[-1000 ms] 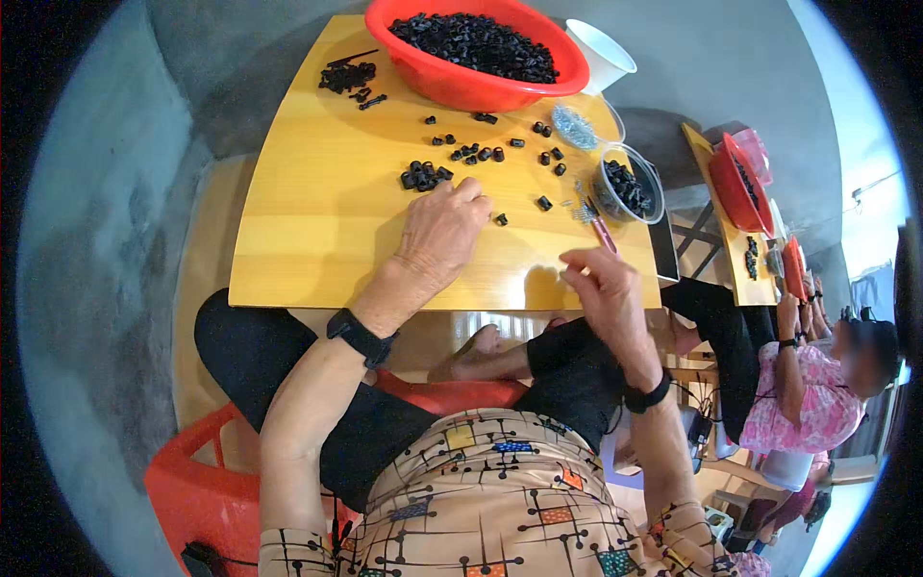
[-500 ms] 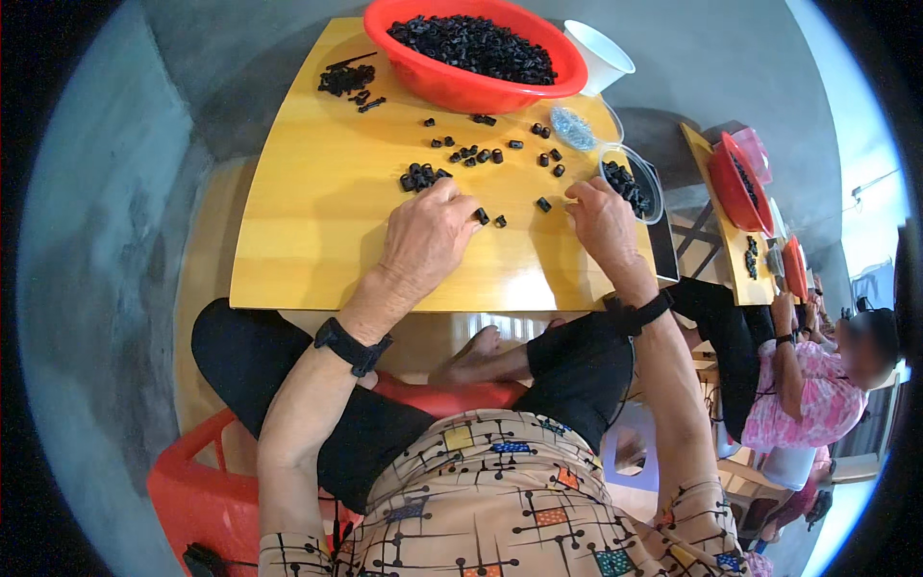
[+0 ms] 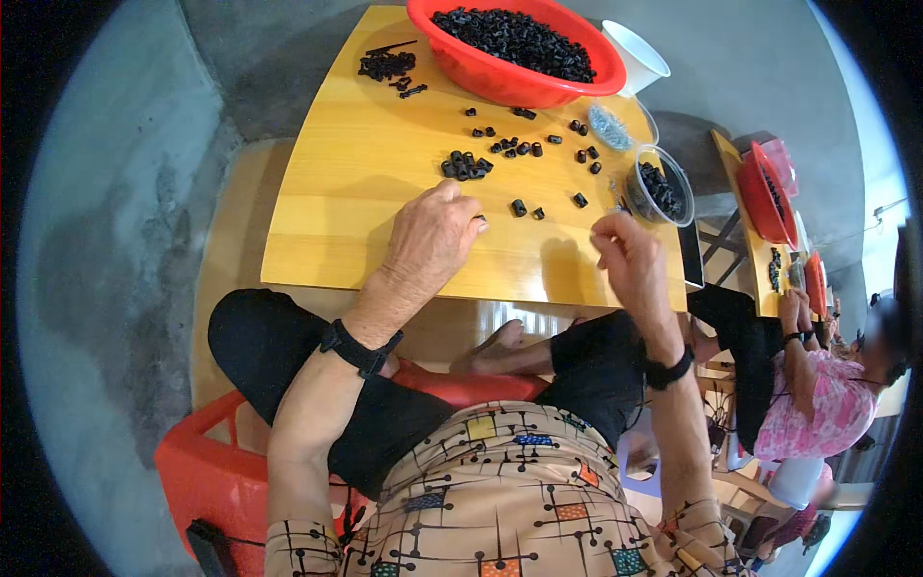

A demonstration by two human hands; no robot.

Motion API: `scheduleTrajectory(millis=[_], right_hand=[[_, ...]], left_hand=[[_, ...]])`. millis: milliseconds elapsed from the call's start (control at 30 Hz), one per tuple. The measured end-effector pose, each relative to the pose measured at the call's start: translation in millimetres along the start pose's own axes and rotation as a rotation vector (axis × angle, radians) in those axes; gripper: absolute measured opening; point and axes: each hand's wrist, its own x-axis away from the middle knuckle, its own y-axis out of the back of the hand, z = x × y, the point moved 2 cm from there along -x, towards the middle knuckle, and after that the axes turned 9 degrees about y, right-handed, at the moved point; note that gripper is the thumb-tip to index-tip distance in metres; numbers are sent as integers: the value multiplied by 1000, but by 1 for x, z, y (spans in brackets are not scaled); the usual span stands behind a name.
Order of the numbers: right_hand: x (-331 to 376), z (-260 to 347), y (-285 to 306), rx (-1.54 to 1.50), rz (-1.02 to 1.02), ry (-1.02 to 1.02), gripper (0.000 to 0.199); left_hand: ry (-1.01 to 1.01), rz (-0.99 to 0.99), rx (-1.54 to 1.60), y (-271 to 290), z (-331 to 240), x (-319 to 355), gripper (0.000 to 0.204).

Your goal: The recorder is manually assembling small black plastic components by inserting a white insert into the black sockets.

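Note:
My left hand (image 3: 433, 231) is above the near part of the yellow table (image 3: 327, 226), fingers closed in a pinch. A bit of a small black plastic piece (image 3: 480, 219) shows at its thumb and fingertips. Just beyond it lies a cluster of short black cylindrical parts (image 3: 465, 165). Over the table's near right part, my right hand (image 3: 633, 262) has its thumb and fingers drawn together; whatever they may hold is hidden. Between the hands and a little farther off lie loose black cylinders (image 3: 519, 208), with another one (image 3: 580, 200) nearer the right hand.
A red basin (image 3: 510, 82) full of black parts stands at the far edge, a white tub (image 3: 636, 58) beside it. On the right are a clear bowl of black parts (image 3: 661, 190) and a bag of small shiny pieces (image 3: 609, 128). Another person (image 3: 817, 404) sits farther right.
The view has shifted, so the table appears farther right and higher. Relative to the table, both hands have drawn back toward me, the left one also leftward, away from the cluster.

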Motion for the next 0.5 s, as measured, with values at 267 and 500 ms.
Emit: scheduleTrajectory(millis=[267, 500], right_hand=[[38, 34, -28, -816, 52, -328, 6], [33, 53, -24, -942, 16, -315, 7]], left_hand=[[-1, 56, 303, 5, -9, 7, 10], [360, 466, 948, -4, -22, 32, 13]])
